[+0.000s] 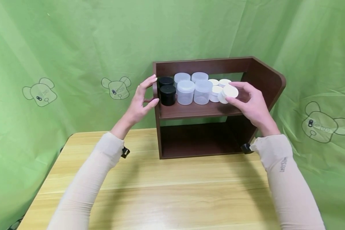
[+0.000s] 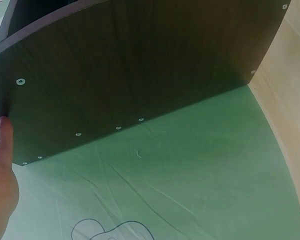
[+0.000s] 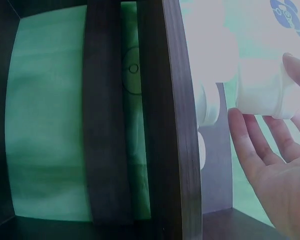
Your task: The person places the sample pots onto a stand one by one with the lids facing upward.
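In the head view my right hand (image 1: pixel 254 103) pinches a small white screw-lid jar (image 1: pixel 230 91) between thumb and fingers, tilted with its lid toward me, above the upper shelf's right part. The right wrist view shows the fingers around this jar (image 3: pixel 260 90). My left hand (image 1: pixel 138 105) touches the left side panel of the dark brown wooden shelf (image 1: pixel 156 111), fingers spread; one straight finger (image 2: pixel 5 140) meets the panel's outer face. On the upper board stand black jars (image 1: pixel 168 95), translucent jars (image 1: pixel 185 94) and other white jars (image 1: pixel 215 95), grouped left to right.
The shelf's lower compartment (image 1: pixel 198 139) lies beneath the jars. It stands at the back of a light wooden table (image 1: pixel 172 191). Green curtain (image 1: pixel 103 38) with bear drawings hangs behind and at both sides.
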Available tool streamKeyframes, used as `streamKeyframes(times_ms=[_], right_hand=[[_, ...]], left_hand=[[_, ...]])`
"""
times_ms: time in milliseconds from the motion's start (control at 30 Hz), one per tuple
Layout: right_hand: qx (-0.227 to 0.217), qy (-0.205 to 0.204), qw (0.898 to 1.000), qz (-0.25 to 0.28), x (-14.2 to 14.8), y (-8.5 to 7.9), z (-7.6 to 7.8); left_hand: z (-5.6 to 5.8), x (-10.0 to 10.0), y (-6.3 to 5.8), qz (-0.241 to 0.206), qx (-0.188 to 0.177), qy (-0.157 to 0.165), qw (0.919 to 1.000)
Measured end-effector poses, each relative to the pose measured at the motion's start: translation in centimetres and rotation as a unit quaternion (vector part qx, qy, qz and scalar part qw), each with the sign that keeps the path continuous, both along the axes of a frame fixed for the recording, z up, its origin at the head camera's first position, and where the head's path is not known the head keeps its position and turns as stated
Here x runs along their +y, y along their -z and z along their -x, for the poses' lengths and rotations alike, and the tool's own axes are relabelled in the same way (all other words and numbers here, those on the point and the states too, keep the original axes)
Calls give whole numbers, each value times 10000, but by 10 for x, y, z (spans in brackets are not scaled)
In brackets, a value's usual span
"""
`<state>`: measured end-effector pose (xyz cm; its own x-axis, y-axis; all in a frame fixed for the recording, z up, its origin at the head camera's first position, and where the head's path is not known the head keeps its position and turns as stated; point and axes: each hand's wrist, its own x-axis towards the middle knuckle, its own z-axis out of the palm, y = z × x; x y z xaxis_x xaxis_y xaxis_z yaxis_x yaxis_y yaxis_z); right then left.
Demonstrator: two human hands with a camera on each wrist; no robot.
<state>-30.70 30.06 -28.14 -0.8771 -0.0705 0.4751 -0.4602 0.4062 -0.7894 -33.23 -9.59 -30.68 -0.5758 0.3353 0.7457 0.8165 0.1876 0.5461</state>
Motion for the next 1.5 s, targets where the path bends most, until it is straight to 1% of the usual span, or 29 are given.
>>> streamKeyframes(times_ms=[33, 133, 167, 267, 500, 667, 800, 967, 1033, 1200, 1500], right_hand=[[-5, 3, 10000, 57, 1, 0, 1], [24, 54, 9998, 169, 6, -1, 6], [41, 83, 9998, 185, 7, 0, 8], [92, 192, 9996, 173, 10, -1, 11], [234, 447, 9984, 260, 14, -6, 19], [213, 719, 9968, 277, 17, -7, 26], [163, 902, 9954, 291, 20, -5, 32], [198, 1104, 9929, 397, 21, 1, 39], [194, 1142, 9923, 437, 22, 4, 42], [134, 1180, 9919, 455, 21, 10, 48], [-92, 1252, 9916, 306, 19, 16, 50]], left_hand=[[5, -1, 4, 1, 27, -42, 10000], [5, 0, 5, -33, 62, -104, 9999], [4, 0, 4, -40, 72, -109, 9999], [-9, 3, -4, -71, 5, -110, 9999], [-8, 4, -3, -84, -51, -228, 9997], [-8, 4, -3, -89, 29, -268, 9996], [-9, 4, -3, -105, 85, -278, 9995], [-9, 6, -4, -141, 69, -201, 9997], [-8, 6, -3, -140, 79, -174, 9997], [-8, 6, -2, -119, 79, -240, 9996], [-6, 6, -1, -84, 54, -248, 9996]])
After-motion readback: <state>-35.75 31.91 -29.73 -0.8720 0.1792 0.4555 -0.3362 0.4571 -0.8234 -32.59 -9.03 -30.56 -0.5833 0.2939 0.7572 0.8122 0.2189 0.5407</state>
